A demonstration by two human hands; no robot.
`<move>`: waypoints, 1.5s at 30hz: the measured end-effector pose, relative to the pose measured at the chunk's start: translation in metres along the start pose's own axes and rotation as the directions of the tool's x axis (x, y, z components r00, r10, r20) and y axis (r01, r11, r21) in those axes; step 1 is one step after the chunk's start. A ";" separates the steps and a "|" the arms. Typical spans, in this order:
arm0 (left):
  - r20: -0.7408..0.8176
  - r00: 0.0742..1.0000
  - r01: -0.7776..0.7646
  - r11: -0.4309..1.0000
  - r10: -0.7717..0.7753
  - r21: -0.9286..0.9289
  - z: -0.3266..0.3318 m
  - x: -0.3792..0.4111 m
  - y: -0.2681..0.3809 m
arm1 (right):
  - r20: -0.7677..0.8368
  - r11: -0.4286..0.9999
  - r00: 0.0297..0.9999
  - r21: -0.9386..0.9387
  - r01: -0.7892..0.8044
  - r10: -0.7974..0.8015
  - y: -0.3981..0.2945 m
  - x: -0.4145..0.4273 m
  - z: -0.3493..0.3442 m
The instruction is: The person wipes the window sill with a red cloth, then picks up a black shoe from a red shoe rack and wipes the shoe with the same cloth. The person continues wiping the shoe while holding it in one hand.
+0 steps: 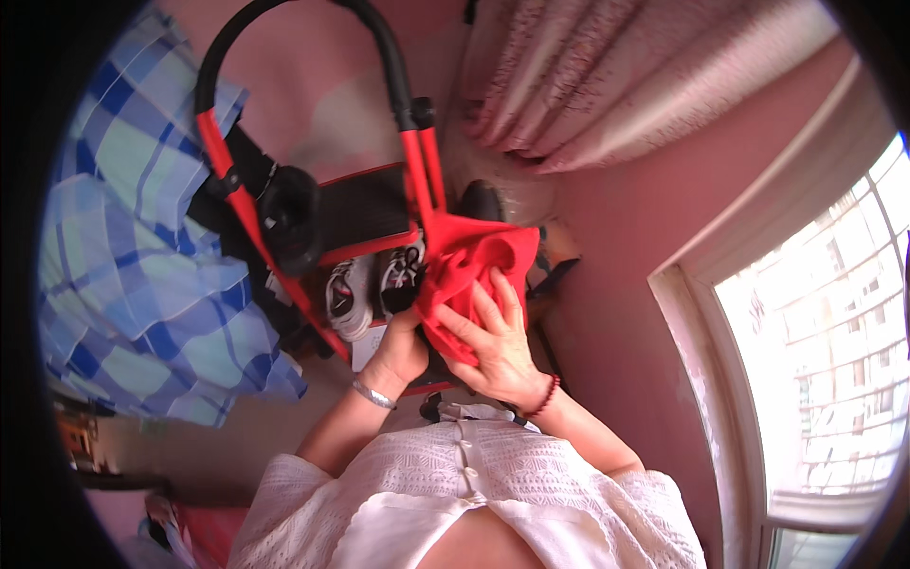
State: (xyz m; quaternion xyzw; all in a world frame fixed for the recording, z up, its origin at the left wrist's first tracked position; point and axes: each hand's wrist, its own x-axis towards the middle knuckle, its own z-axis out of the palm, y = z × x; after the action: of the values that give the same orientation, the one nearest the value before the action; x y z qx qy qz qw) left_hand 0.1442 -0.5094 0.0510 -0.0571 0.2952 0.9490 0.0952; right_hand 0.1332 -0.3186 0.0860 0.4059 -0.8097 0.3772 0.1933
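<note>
A bunched piece of red fabric [466, 245], perhaps a cloth bag, is between my two hands. My right hand [494, 341] lies over its folds, fingers spread and pressed in, thumb along the lower edge. At the fabric's lower left edge, my left hand [404, 352] grips with the thumb up; its other fingers are hidden. The fabric covers part of a red and black tubular frame [419, 167] with a tall curved black handle [384, 43], resembling a stroller. Left of the fabric, a white and black sneaker [350, 302] and a second, partly covered sneaker [399, 277] sit within the frame.
Blue checked cloth [149, 249] hangs at the left, beside a black rounded part [290, 220] near the frame. Pink patterned curtains [590, 78] hang at the upper right. A barred window [839, 341] is in the right wall. A dark flat panel [366, 210] spans the frame.
</note>
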 end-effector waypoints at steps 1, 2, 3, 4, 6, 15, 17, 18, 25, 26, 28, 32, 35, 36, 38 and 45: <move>0.044 0.999 0.010 1.000 -0.009 -0.021 0.005 -0.001 -0.010 | -0.021 0.994 1.000 -0.109 0.005 -0.007 -0.001 -0.002 0.000; -0.014 0.999 0.042 0.996 -0.041 0.078 0.008 -0.003 -0.017 | -0.101 0.995 0.995 -0.093 -0.023 0.014 0.005 -0.008 0.001; -0.017 0.998 0.064 0.992 -0.063 0.108 0.013 -0.009 -0.023 | -0.179 0.996 0.983 -0.070 -0.050 0.037 0.011 -0.015 0.003; -0.011 0.998 0.055 0.978 -0.054 0.203 0.021 -0.009 -0.026 | -0.278 0.987 0.960 -0.136 -0.084 0.043 0.019 -0.022 0.003; 0.004 0.999 0.046 0.945 -0.050 0.324 0.029 -0.006 -0.039 | -0.355 0.969 0.922 -0.126 -0.214 0.157 0.035 -0.032 -0.005; 0.358 0.927 -0.370 0.432 0.114 0.822 0.045 -0.008 -0.071 | -0.472 0.594 0.374 0.721 -0.358 0.798 0.107 -0.070 -0.089; 0.355 0.931 -0.361 0.364 0.086 0.859 0.036 -0.004 -0.072 | -0.657 0.778 0.423 0.476 -0.410 0.624 0.079 -0.079 -0.087; 0.347 0.935 -0.350 0.368 0.075 0.862 0.039 -0.001 -0.074 | -0.725 0.887 0.552 0.181 -0.424 0.412 0.067 -0.082 -0.084; 0.409 0.912 -0.402 0.229 0.014 0.887 0.050 -0.004 -0.077 | -0.498 0.899 0.810 -0.122 -0.420 0.311 0.047 -0.080 -0.060; 0.384 0.923 -0.370 0.264 -0.001 0.891 0.057 -0.008 -0.075 | -0.551 0.872 0.743 -0.054 -0.487 0.381 0.054 -0.081 -0.063; 0.385 0.923 -0.366 0.294 -0.007 0.883 0.066 -0.012 -0.072 | -0.583 0.810 0.588 0.240 -0.535 0.561 0.086 -0.091 -0.068; 0.540 0.840 -0.540 0.027 -0.045 0.841 0.064 -0.009 -0.076 | -0.176 0.380 0.541 0.878 -0.292 0.823 0.070 -0.089 -0.106; 0.586 0.785 -0.606 -0.050 -0.202 0.794 0.074 -0.005 -0.080 | -0.249 0.460 0.624 0.865 -0.201 0.741 0.066 -0.089 -0.105; 0.571 0.785 -0.594 -0.034 -0.239 0.803 0.072 -0.004 -0.081 | -0.193 0.384 0.616 0.903 -0.192 0.763 0.064 -0.088 -0.108; 0.489 0.820 -0.495 0.060 -0.296 0.867 0.069 -0.003 -0.080 | -0.180 0.371 0.617 0.908 -0.195 0.766 0.065 -0.091 -0.106; 0.321 0.857 0.441 0.896 -0.404 -0.052 0.085 0.007 -0.084 | -0.403 0.582 0.557 0.791 -0.188 0.727 0.060 -0.105 -0.123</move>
State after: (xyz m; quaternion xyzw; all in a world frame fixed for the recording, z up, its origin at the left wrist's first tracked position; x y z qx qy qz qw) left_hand 0.1507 -0.3918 0.0735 0.0194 0.1980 0.9185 0.3417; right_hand 0.1486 -0.1477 0.0730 0.0252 -0.5601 0.8015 0.2078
